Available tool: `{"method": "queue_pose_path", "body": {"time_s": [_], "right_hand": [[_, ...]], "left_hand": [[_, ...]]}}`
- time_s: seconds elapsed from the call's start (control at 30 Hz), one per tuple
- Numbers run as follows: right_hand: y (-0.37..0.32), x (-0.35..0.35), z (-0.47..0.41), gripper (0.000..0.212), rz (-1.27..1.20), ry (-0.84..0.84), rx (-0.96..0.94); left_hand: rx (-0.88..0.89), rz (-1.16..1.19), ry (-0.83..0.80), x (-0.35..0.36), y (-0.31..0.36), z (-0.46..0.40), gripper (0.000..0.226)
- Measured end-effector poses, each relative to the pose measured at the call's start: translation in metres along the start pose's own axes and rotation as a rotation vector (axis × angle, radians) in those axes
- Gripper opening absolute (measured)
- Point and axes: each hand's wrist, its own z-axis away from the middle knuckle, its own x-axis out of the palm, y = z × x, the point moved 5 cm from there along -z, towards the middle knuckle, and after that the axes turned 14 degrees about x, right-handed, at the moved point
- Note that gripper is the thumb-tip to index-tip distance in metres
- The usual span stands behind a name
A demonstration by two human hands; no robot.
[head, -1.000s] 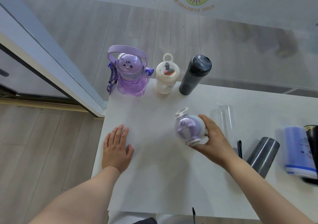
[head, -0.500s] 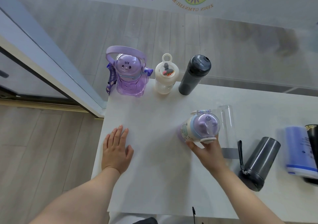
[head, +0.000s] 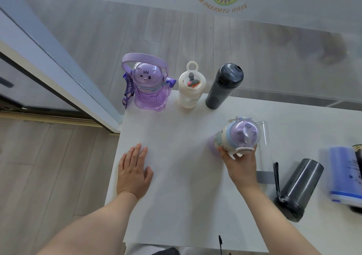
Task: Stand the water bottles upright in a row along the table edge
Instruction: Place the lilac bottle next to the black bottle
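since a second ago the right hand has tipped the lilac-lidded bottle from lying on its side to nearly upright, its domed lid now facing the camera, and carried it further from the person; the left hand has stayed put. from the head camera, the right hand's fingers are curled around that bottle just under the lid, with the base hidden, so whether it touches the table cannot be told. the left hand lies flat, fingers spread, palm down near the table's left edge, holding nothing. along the far edge three bottles stand upright in a row: a purple bear bottle at the corner, a white bottle beside it, then a black bottle. a clear bottle lies on its side just behind the right hand. further right a dark flask lies on its side, and a blue bottle lies at the frame's right edge.
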Motion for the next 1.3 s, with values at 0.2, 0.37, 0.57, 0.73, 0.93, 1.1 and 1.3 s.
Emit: {"method": "queue_pose_path", "body": {"time_s": [0.2,0.37,0.57,0.73,0.93,1.1,1.3], "right_hand": [[-0.031,-0.007,-0.020,0.071,-0.049,0.077,-0.113],[-0.047,-0.014,-0.047,0.066,-0.044,0.156,-0.145],[-0.066,-0.017,-0.080,0.062,-0.052,0.186,-0.178],[-0.081,-0.018,-0.104,0.067,-0.068,0.182,-0.195],[-0.095,-0.016,-0.121,0.073,-0.094,0.200,-0.175],[-0.100,-0.013,-0.126,0.075,-0.133,0.208,-0.176],[-0.101,-0.012,-0.126,0.076,-0.137,0.203,-0.194]], "left_hand": [[0.005,0.000,-0.006,-0.001,0.000,0.000,0.063],[0.001,0.002,-0.002,-0.002,0.001,-0.001,0.062],[0.002,0.010,0.000,-0.002,0.001,-0.001,0.062],[0.001,-0.002,-0.007,-0.001,0.000,-0.002,0.063],[-0.002,-0.002,-0.001,-0.001,-0.001,-0.001,0.063],[0.000,-0.002,0.006,0.000,-0.001,-0.002,0.063],[0.001,-0.007,0.006,0.000,-0.002,-0.001,0.063]]}}
